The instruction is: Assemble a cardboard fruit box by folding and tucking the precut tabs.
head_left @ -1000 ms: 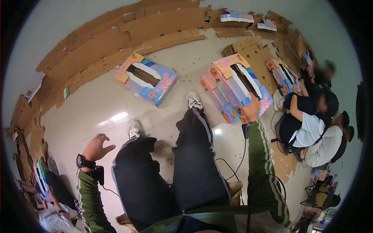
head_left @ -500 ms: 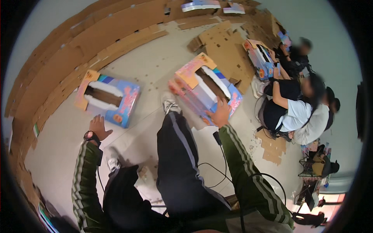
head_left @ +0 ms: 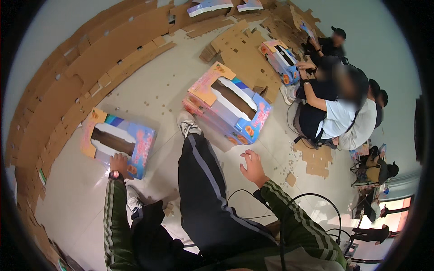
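Two colourful cardboard boxes with cut-out tops stand on the floor in front of me, a left box (head_left: 145, 143) and a larger-looking right box (head_left: 199, 110). Orange, blue and pink printing covers both, with white flaps edging their openings. My left hand (head_left: 119, 165) rests on the near side of the left box's top, fingers stretched over the edge beside the opening. Just short of the right box, my right hand (head_left: 254, 169) hangs in the air, apart from it. Its fingers are spread and slightly bent, and nothing is in them.
A low cardboard barrier (head_left: 97, 56) curves along the left and back. Flattened cardboard (head_left: 246, 56) lies beyond the right box. People (head_left: 332, 108) sit at the right, one handling a similar box (head_left: 278, 58). Black cables (head_left: 316, 195) loop near my right arm. Small scraps dot the floor.
My left hand has come onto the left box. My right hand has left the right box and drawn back toward me. The view has shifted, and the boxes appear to stand where they were.
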{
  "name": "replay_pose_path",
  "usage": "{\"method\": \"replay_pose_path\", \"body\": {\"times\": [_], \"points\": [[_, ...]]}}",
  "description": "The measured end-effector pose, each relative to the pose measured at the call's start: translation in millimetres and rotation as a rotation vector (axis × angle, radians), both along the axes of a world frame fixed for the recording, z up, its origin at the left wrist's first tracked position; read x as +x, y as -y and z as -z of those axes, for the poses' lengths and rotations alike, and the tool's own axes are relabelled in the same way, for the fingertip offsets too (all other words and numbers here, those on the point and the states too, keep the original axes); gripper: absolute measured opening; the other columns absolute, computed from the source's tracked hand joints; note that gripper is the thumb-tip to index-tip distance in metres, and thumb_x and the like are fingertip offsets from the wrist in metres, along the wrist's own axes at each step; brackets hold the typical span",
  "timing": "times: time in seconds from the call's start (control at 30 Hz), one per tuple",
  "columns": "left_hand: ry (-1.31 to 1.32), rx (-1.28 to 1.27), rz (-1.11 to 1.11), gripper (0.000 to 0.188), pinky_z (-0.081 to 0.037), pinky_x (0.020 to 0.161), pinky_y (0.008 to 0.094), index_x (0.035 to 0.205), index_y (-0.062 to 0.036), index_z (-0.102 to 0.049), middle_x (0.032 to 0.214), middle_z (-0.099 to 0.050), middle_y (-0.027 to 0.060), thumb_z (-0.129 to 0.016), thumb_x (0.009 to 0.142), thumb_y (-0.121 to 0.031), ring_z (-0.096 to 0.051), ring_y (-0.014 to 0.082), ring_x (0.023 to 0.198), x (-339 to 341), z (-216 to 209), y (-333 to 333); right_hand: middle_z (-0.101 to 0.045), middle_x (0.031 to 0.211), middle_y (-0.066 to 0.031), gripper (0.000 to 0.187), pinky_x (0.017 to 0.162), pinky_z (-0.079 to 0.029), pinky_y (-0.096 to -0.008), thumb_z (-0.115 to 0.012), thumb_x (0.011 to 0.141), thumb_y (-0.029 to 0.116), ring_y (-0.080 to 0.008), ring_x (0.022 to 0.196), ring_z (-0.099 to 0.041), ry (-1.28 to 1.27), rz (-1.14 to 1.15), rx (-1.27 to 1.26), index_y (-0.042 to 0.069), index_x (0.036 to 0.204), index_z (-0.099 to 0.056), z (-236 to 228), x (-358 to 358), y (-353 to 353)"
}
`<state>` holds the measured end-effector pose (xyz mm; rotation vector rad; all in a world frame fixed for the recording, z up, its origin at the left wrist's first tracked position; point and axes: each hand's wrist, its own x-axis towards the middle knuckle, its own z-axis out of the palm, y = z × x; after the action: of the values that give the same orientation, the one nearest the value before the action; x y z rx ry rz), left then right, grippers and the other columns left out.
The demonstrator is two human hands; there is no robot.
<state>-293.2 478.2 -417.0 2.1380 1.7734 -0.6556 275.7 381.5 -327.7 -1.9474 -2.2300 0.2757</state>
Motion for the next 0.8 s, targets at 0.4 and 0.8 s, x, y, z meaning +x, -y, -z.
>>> {"method": "replay_pose_path", "body": {"times": [0.4, 0.8], "points": [[0.165, 0.049, 0.185, 0.080, -0.030, 0.109, 0.0528, 0.099, -0.0164, -0.075, 0.113, -0.057, 0.0143, -0.089, 0.035, -0.063, -0.048, 0.0347, 0.120, -22, 32, 81, -0.050, 0.122, -0.0141, 0.041, 0.095, -0.042, -0.0453, -0.068, 0.077, 0.013, -0.0352, 0.111, -0.052, -0.070, 0.003, -0.083, 0.009, 0.116, -0.057, -28, 21, 28], [0.319, 0.345, 0.119, 0.065, -0.039, 0.084, 0.0458, 0.091, -0.0098, -0.071, 0.096, -0.054, 0.0118, -0.090, 0.041, -0.047, -0.052, 0.0324, 0.099, -13, -74, 153, -0.049, 0.125, -0.0151, 0.035, 0.095, -0.045, -0.0463, -0.067, 0.081, 0.012, -0.0379, 0.112, -0.053, -0.151, 0.022, -0.062, 0.012, 0.115, -0.058, -99, 50, 72]]}}
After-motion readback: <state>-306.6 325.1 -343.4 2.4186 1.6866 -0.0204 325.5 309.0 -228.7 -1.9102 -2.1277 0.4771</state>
